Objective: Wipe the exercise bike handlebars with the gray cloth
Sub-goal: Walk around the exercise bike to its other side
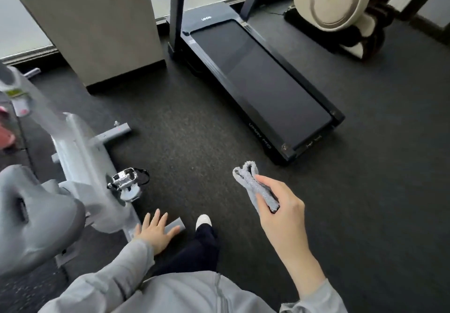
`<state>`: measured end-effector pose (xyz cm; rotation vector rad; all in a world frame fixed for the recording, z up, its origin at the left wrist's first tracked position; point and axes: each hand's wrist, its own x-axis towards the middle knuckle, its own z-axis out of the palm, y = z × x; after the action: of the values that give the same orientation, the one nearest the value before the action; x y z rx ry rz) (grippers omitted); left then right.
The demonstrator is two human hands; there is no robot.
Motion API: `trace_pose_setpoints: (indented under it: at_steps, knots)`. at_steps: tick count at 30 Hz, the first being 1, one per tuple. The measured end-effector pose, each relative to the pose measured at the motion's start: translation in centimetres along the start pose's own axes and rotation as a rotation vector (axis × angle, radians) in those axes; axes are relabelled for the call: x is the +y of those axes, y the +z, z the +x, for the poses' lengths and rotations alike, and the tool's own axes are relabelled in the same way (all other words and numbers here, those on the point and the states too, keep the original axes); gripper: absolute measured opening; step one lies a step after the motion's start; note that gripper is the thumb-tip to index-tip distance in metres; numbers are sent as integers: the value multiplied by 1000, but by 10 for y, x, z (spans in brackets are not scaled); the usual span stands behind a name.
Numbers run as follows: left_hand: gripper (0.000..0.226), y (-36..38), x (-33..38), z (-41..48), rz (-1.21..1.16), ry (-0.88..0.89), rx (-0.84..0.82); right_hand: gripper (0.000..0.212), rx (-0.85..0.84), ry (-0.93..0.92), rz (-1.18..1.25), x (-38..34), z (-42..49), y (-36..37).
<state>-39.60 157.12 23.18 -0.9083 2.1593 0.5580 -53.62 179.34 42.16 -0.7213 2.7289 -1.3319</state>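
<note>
Gray cloth point(255, 186), folded into a thick strip, sits pinched in the right hand point(280, 208), with the thumb on top and the fingers curled beneath; its looped end sticks out past the fingertips toward the treadmill point(255, 81). This hand is held in the air above the dark floor point(365, 166), well to the right of the exercise bike point(80, 156). The left hand point(155, 233) is empty, fingers spread flat and apart, close by the bike's rear foot bar point(174, 226) and just right of the gray saddle point(31, 215). A chrome pedal point(125, 177) juts from the bike's white body, between the saddle and the cloth. The handlebars lie out of view. A white shoe point(204, 221) and dark trouser leg stand just right of the foot bar. Beyond the bike, a pale pillar point(97, 25) rises to the left of the treadmill.
</note>
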Motion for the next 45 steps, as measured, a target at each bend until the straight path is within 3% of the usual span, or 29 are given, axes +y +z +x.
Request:
trace_pose_setpoints:
  at_steps: [11,26,32,45]
  knots:
    - [71,-121,18,85,-243,-97,90,33,-177,-114,21,-20,167,60]
    - [72,-223,-3,175,-594,-503,162,33,-555,-401,169,-61,418,195]
    - [68,-281,6,198,-637,-595,330,34,-665,-513,213,-92,524,245]
    - [65,-333,-36,223,-781,-716,382,35,-796,-584,303,-136,575,336]
